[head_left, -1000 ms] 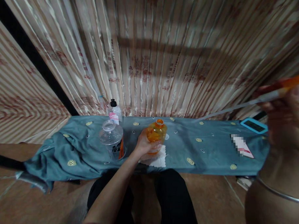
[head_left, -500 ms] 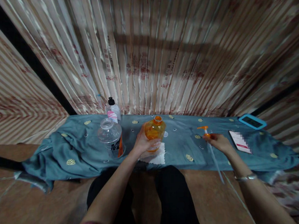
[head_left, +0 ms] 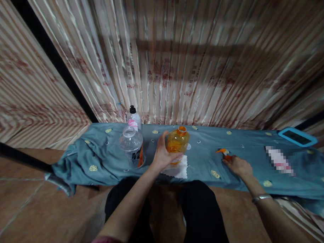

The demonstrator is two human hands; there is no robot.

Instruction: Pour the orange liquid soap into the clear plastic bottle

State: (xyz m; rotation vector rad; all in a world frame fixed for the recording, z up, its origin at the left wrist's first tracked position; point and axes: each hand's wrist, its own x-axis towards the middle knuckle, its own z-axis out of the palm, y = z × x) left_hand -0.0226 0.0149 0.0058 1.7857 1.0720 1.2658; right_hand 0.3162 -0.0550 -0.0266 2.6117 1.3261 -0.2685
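An orange see-through bottle [head_left: 178, 142], its neck uncapped, stands at the middle of the cloth-covered surface. My left hand [head_left: 164, 155] is wrapped round its left side and front. Under the bottle's base lies a small white cloth [head_left: 181, 170] with a scalloped edge. Over to the right, my right hand [head_left: 239, 166] grips an orange pump dispenser [head_left: 227, 156] just above the surface. The pump's nozzle points left, and its long tube is hidden from view.
Left of the orange bottle stands a clear, open-necked plastic bottle [head_left: 131, 144]. Behind it is a bottle with a black cap [head_left: 134, 119]. A phone [head_left: 279, 161], partly pixelated, and a blue-framed device [head_left: 298, 136] lie at right on the teal cloth [head_left: 205, 134].
My right hand has lowered and tilted the pump, so its tube no longer shows. My left hand still holds the bottle, its thumb now lifted a little. The view has shifted.
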